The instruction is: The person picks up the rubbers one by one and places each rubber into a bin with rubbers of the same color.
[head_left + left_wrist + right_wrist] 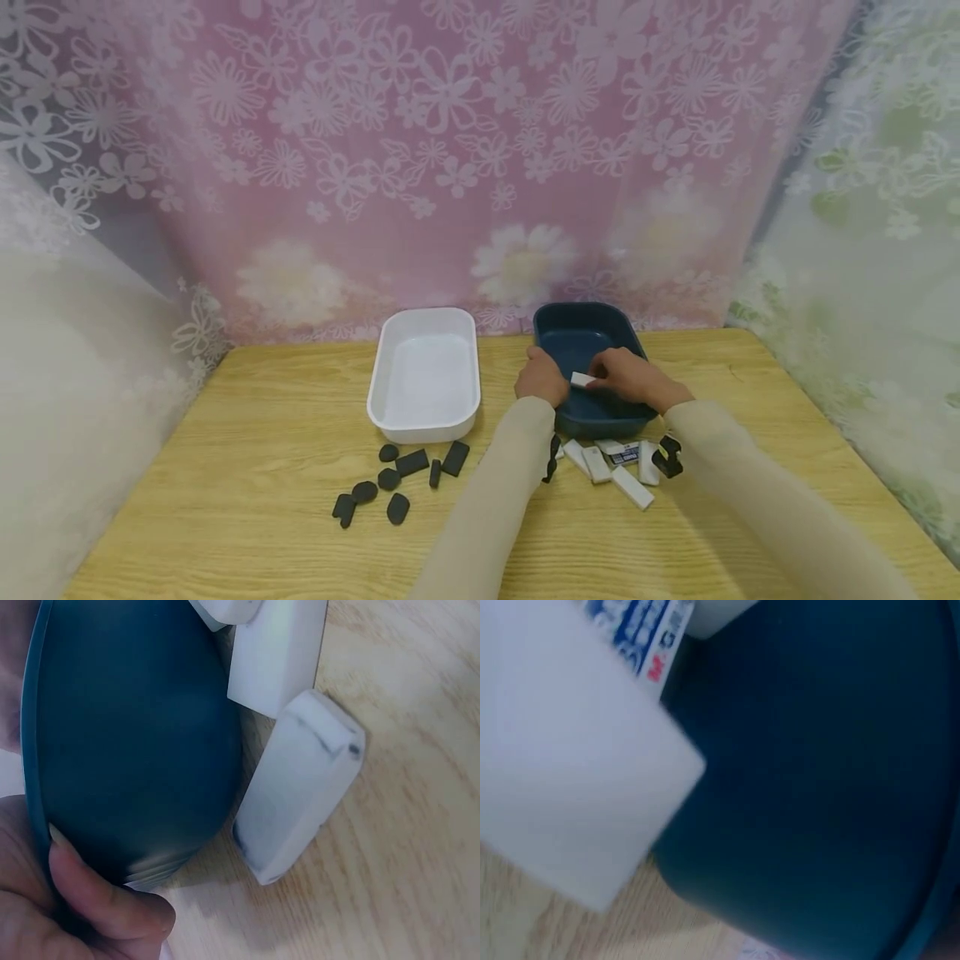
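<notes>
My right hand (625, 375) pinches a white eraser (581, 380) over the inside of the dark blue basin (585, 315). At the basin's left side, my left hand (542, 379) grips the rim. In the left wrist view, the thumb (105, 896) of that hand lies along the outer wall (142, 735), with other fingers behind the rim. Several white erasers (632, 487) lie on the table in front of the basin, one in a blue printed sleeve (624, 455). A worn eraser (300, 780) with dark smudges shows close to the basin in the left wrist view.
A white basin (423, 432) stands to the left of the blue one. Several black pieces (412, 462), some rectangular and some rounded, lie scattered in front of it on the wooden table (262, 433). Floral curtains (420, 167) hang behind and at both sides.
</notes>
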Available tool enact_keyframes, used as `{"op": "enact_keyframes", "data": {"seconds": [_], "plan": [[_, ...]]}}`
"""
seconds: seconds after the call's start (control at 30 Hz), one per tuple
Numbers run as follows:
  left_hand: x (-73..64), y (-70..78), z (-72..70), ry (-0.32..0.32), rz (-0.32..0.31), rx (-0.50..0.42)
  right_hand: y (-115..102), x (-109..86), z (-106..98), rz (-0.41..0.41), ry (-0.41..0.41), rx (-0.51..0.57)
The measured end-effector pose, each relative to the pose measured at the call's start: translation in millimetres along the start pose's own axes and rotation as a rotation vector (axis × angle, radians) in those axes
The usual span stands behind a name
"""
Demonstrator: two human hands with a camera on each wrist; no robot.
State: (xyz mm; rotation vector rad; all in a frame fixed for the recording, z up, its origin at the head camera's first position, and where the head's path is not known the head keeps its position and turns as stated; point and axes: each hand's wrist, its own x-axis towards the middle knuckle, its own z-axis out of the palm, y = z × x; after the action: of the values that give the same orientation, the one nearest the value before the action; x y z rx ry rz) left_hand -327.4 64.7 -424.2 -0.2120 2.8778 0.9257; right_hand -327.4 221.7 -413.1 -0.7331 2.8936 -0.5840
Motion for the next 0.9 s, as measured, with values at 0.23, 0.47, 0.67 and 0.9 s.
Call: {"op": "enact_keyframes", "data": {"seconds": [0.23, 0.47, 0.67, 0.9], "plan": [[-9.9, 2.1, -7.1, -0.017, -0.001, 0.005, -4.6, 2.3, 6.0, -0.019, -0.053, -0.012], [-4.1, -1.4, -5.3, 0.009, 0.009, 0.001, -7.9, 0.5, 2.0, -0.072, -0.055, -0.053], [-0.6, -4.1, -5.1, 0.005, 0.013, -0.019, -9.8, -22.7, -5.9, -0.092, 0.086, -0.024], [-7.6, -3.7, -4.5, 0.007, 0.034, -0.053, -22.3, -84.4, -15.3, -0.276, 0.300, -0.062]]}}
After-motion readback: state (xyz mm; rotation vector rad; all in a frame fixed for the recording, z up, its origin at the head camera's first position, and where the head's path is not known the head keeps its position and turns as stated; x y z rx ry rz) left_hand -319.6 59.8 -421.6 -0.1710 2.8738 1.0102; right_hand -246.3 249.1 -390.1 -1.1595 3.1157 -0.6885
